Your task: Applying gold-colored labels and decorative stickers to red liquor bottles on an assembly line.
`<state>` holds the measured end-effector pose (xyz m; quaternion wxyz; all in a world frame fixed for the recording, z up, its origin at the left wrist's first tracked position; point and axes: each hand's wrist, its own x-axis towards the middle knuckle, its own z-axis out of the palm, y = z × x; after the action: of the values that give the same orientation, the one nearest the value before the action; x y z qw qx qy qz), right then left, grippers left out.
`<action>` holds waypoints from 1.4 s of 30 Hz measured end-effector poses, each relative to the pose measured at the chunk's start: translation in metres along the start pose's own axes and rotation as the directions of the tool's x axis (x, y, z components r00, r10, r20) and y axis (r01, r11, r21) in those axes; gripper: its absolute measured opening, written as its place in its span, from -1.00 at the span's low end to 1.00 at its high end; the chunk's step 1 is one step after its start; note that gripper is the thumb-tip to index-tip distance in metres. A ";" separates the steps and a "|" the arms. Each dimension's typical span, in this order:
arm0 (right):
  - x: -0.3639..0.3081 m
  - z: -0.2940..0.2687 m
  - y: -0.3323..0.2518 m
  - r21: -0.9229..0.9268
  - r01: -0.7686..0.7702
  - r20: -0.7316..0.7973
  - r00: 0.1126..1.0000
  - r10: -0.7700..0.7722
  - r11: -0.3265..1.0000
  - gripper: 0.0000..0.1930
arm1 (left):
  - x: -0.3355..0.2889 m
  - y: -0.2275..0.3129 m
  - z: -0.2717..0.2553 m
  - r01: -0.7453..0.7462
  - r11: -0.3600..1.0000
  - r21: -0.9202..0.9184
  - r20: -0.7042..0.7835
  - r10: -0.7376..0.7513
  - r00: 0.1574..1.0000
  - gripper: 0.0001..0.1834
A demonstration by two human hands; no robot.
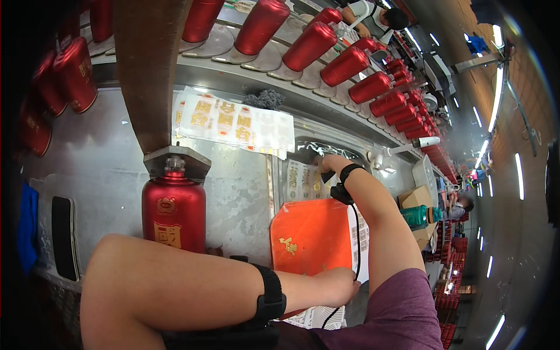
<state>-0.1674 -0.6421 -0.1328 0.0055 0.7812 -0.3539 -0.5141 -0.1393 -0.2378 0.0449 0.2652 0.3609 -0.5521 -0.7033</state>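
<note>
The right hand [331, 165] reached over the basin [308, 149] set beside the metal tabletop [233, 189], with its fingers at the edge of a label sheet [300, 181] lying inside; whether they gripped it, I could not tell. The left hand [341, 286] lay at the near right corner of an orange board [312, 233], its fingers largely hidden, so its grip could not be told either. A white printed sheet [363, 242] showed from under the board's right side.

Left of the board, a red bottle [174, 204] stood upright, its neck against a metal bracket [198, 166]. A stack of label sheets [233, 125] lay by the tabletop's far edge, a grey scrubber [265, 99] just beyond it. A phone [64, 238] lay near the left edge.

Past the far edge ran a conveyor [324, 87] carrying more red bottles [312, 46]. Beyond it a co-worker [367, 23] sat or stood, and strip lights [494, 99] lit the long room.
</note>
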 end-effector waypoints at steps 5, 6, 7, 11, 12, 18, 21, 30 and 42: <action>0.000 -0.001 -0.012 -0.035 -0.069 0.170 0.983 0.074 0.997 -0.60 | 0.001 0.001 -0.001 0.001 0.999 0.033 -0.021 0.000 1.000 -0.49; -0.003 -0.002 -0.014 -0.062 -0.045 0.176 0.983 0.055 0.997 -0.61 | 0.001 0.001 0.000 0.007 1.000 0.009 -0.013 -0.007 1.000 -0.49; -0.006 -0.003 -0.020 -0.107 -0.031 0.171 0.984 0.049 0.994 -0.62 | 0.001 0.002 0.000 0.015 1.000 0.008 -0.012 -0.015 1.000 -0.49; -0.036 -0.014 -0.032 -0.127 0.071 0.104 0.993 -0.058 0.989 -0.58 | 0.002 0.002 0.000 0.046 0.999 0.003 -0.002 -0.046 0.999 -0.51; -0.043 -0.016 -0.035 -0.087 0.052 0.153 0.987 -0.038 0.995 -0.53 | 0.002 0.001 0.000 0.048 0.999 -0.012 0.004 -0.048 0.999 -0.51; -0.057 -0.020 -0.039 -0.008 0.079 0.173 0.982 -0.076 0.997 -0.51 | 0.004 -0.001 0.001 0.027 1.000 0.003 0.009 -0.027 1.000 -0.51; -0.051 -0.019 -0.038 -0.012 0.070 0.218 0.974 -0.066 0.997 -0.47 | 0.002 0.000 0.000 0.021 1.000 0.000 0.016 -0.021 1.000 -0.51; -0.076 -0.025 -0.054 -0.071 0.149 0.214 0.968 -0.131 0.986 -0.47 | -0.004 0.006 -0.001 0.038 0.999 0.003 0.039 -0.038 0.999 -0.53; -0.008 0.013 -0.027 -0.097 0.042 0.441 0.898 0.005 0.994 -0.59 | -0.002 -0.001 -0.001 -0.008 1.000 -0.004 0.038 0.008 0.999 -0.53</action>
<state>-0.1649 -0.6126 -0.1423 -0.0389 0.6469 -0.3112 -0.6951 -0.1373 -0.2369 0.0440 0.2582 0.3447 -0.5572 -0.7099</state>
